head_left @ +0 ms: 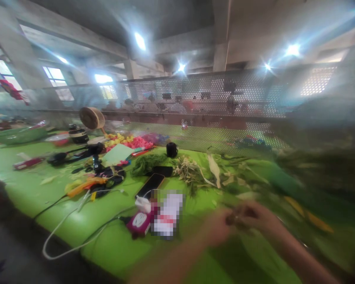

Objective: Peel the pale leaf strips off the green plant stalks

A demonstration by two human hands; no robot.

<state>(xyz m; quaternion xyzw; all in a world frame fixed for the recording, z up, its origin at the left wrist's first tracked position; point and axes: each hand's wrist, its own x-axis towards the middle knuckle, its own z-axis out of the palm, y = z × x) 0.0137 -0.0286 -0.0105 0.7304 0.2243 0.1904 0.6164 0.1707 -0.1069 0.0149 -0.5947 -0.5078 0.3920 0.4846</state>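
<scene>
Low on the right, over the green table (192, 252), my left hand (218, 225) and my right hand (251, 215) meet at the fingertips. Both look closed, pinching at the same spot, where a small brownish thing shows. Motion blur keeps me from making out what it is. Just beyond the hands lie dried pale leaves or husks (214, 169) and a heap of dry plant bits (187, 169). To the left of my left hand are a phone with a blurred-out screen (167, 217) and a magenta tissue pack (140, 221).
A dark phone (150, 184), green fibre bundle (148, 163) and black cup (172, 149) stand farther back. An orange-handled tool (87, 185) trails its cord left. White cable (51, 242) loops near the front edge. A perforated metal screen (177, 94) bounds the table's back.
</scene>
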